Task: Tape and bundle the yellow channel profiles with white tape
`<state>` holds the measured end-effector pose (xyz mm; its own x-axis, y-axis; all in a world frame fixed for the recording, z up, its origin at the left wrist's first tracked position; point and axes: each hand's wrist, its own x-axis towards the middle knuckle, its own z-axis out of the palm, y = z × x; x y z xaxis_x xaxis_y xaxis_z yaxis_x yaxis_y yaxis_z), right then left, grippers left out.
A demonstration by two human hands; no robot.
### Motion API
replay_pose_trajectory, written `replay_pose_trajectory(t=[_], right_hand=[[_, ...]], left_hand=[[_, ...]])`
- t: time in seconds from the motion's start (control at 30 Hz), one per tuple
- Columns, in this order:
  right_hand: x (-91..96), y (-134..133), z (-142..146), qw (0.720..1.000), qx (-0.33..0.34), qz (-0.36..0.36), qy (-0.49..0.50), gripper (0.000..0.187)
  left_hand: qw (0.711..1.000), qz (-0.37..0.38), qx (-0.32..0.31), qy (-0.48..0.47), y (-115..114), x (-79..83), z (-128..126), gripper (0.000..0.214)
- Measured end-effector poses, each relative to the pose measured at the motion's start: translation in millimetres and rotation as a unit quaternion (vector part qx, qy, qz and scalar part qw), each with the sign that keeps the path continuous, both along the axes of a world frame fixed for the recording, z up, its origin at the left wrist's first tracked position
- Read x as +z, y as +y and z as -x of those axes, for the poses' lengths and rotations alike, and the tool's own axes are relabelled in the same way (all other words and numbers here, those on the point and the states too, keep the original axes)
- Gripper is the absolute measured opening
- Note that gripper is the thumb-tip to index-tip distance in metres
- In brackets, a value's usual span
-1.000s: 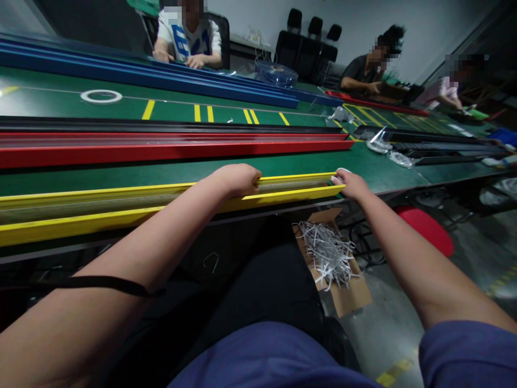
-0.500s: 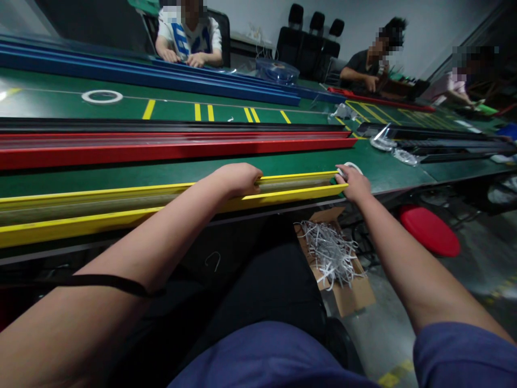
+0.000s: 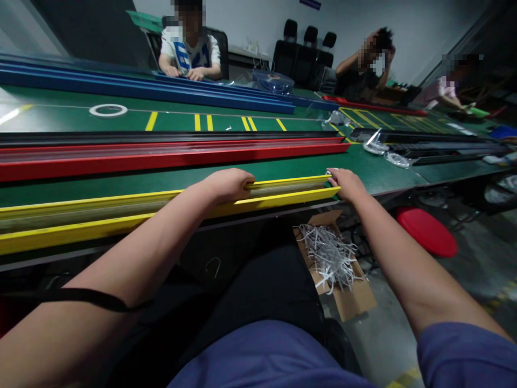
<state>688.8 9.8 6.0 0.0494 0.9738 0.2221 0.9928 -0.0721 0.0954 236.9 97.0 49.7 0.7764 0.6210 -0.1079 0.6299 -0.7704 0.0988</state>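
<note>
A long yellow channel-shaped profile (image 3: 283, 200) lies along the near edge of the table, its trough facing up. My left hand (image 3: 232, 182) is closed on it a short way from its right end, the fingertips down in the trough. At that right end is my right hand (image 3: 348, 184), fingers curled and touching the far wall's tip. A bit of white shows at its fingertips, apparently part of a white tape roll mostly hidden by the hand. Beyond the yellow profile lie a red profile (image 3: 173, 161) and a black profile (image 3: 161, 137), roughly parallel to it.
Blue profiles (image 3: 141, 89) and a white ring (image 3: 108, 110) lie farther back on the green table (image 3: 291, 161). Black profiles (image 3: 440, 151) are at right. Below the edge stand a cardboard box (image 3: 355, 299) of white strips and a red stool (image 3: 427, 231). Several people sit opposite.
The white roll seen behind my right hand is now mostly hidden by it. My hands stay near the profile's right end. A co-worker across the table has raised both hands to the head.
</note>
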Motion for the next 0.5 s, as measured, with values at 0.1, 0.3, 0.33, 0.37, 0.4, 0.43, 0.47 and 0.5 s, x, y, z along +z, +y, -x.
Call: replay_pose_trajectory(t=[0.1,0.3,0.33,0.37,0.4,0.43,0.47,0.5], right_hand=[[10.1,-1.8,6.9,0.999,-0.012,-0.026,0.019,0.049],[48.1,-7.3,76.4,0.982,0.066,-0.132,0.120,0.039],[53.6,-6.0,94.5,0.978,0.093,-0.134,0.127,0.038],[57.7,-3.5,113.3,0.975,0.124,-0.124,0.136,0.036],[60.0,0.3,132.2,0.972,0.160,-0.097,0.144,0.035],[60.4,5.4,150.8,0.967,0.202,-0.055,0.148,0.035],[59.2,11.6,168.7,0.958,0.247,-0.012,0.146,0.036],[56.7,18.6,185.8,0.947,0.288,0.025,0.141,0.037]], left_hand=[[0.999,0.022,0.027,0.017,1.1,-1.0,43.4,0.042],[0.967,0.074,0.238,0.045,-3.3,-3.3,171.5,0.066],[0.956,0.071,0.280,0.043,-5.4,-3.7,185.7,0.069],[0.949,0.066,0.307,0.037,-7.4,-4.0,195.8,0.073],[0.944,0.064,0.323,0.035,-9.2,-4.3,201.7,0.078],[0.943,0.065,0.325,0.032,-10.6,-4.4,204.1,0.082],[0.945,0.069,0.318,0.030,-11.5,-4.2,203.8,0.085],[0.947,0.074,0.310,0.029,-11.9,-3.9,202.0,0.087]])
